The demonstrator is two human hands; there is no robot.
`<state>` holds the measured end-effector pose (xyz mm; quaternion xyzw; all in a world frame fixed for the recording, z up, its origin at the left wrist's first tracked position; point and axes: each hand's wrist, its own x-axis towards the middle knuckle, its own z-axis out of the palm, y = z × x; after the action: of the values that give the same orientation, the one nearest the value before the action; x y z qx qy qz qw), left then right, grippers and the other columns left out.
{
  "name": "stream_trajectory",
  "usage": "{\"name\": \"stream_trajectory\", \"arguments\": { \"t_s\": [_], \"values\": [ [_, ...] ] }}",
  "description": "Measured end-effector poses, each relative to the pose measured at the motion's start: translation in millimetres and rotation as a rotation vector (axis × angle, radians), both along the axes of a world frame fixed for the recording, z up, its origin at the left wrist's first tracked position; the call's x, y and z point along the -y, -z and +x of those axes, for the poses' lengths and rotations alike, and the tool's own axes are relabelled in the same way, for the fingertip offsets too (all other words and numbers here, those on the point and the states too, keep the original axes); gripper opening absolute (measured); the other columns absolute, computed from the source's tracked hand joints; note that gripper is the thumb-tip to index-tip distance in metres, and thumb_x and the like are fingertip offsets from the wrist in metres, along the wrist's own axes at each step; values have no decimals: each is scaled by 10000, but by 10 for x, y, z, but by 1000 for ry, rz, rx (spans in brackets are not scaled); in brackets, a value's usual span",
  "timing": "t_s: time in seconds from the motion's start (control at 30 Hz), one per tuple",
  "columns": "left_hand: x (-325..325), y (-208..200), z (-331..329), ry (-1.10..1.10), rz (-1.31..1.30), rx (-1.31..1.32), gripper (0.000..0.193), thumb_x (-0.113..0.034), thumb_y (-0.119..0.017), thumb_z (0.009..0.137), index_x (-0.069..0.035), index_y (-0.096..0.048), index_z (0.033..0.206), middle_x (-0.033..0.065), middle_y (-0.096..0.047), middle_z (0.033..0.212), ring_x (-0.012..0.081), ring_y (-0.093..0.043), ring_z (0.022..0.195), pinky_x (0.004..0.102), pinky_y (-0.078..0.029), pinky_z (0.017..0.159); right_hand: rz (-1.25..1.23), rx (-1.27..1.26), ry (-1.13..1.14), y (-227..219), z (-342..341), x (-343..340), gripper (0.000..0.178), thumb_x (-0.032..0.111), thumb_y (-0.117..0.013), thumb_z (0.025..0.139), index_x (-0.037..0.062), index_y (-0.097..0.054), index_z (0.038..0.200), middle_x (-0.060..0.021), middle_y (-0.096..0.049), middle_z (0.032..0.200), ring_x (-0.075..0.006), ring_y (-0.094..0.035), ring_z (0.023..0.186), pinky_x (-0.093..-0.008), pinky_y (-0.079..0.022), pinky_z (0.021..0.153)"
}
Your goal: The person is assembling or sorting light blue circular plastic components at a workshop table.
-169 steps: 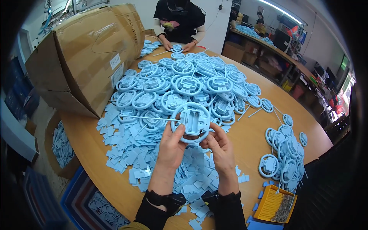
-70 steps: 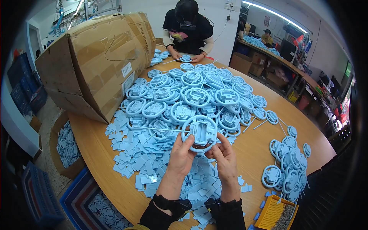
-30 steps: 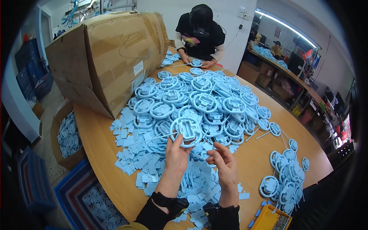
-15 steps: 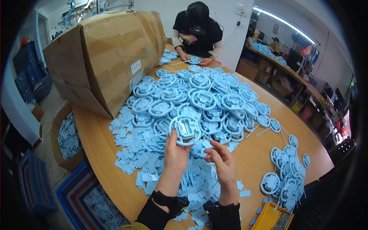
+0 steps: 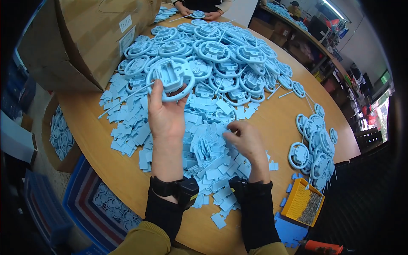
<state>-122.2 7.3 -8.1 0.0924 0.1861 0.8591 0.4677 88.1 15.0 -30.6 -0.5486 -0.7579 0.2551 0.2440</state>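
My left hand (image 5: 166,114) grips a light-blue ring-shaped plastic housing (image 5: 171,76) by its lower edge, thumb in front. The housing's open rectangular compartment faces up, and a thin light-blue rod (image 5: 123,102) reaches out to the left beside it. Over a loose heap of small light-blue flat plates (image 5: 208,146), my right hand (image 5: 243,138) has its fingers curled together at the heap's right side. Whatever those fingertips hold, if anything, is hidden. Just beyond my left hand rises a large pile of similar ring-shaped housings (image 5: 214,51).
A cardboard box (image 5: 95,38) lies at the far left. More housings (image 5: 316,148) sit at the right, near a yellow tray (image 5: 293,204) of small metal pieces. An orange-handled tool (image 5: 323,247) lies at the lower right. Across the table, a person's hands (image 5: 210,16) hold another housing.
My view has tilted lower, bringing the yellow tray and the tool more fully into sight. My left hand still holds the housing, now farther left. My right hand has moved away from it, over the plates.
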Motion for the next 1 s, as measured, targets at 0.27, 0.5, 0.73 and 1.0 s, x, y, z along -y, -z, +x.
{"name": "stream_trajectory", "arguments": {
  "t_s": [0.27, 0.5, 0.73, 1.0],
  "values": [
    [-18, -14, 119, 130, 39, 45, 344, -202, -563, 914, -102, -481, 1233, 51, -571, 1120, 193, -594, 957, 374, -515, 780, 47, -210, 109, 141, 120, 206, 229, 123, -662, 797, 4, -640, 991, -65, -632, 766, -128, -587, 706, -274, -472, 644],
    [171, -63, 462, 435, -40, -350, 360, -135, -596, 889, -72, -497, 1229, 29, -592, 1024, 127, -611, 849, 277, -528, 689, 349, -558, 204, -205, 212, 546, 101, -6, -606, 845, -5, -643, 939, -66, -628, 819, -122, -587, 738, -267, -472, 662],
    [143, -154, 772, 584, -45, -361, 326, -102, -578, 889, -35, -492, 1196, 63, -593, 1026, 145, -622, 854, 324, -566, 690, 526, -797, 174, -428, 322, 530, 131, -42, -556, 887, -9, -596, 1007, -55, -589, 931, -125, -595, 795, -230, -468, 686],
    [130, -79, 584, 530, -39, -244, 363, -157, -542, 918, -72, -462, 1261, 98, -581, 1144, 217, -621, 1001, 385, -565, 770, 443, -999, 159, -486, 385, 598, 139, -48, -567, 874, -5, -619, 996, -40, -538, 951, -99, -559, 794, -211, -463, 678]
  ]
}}
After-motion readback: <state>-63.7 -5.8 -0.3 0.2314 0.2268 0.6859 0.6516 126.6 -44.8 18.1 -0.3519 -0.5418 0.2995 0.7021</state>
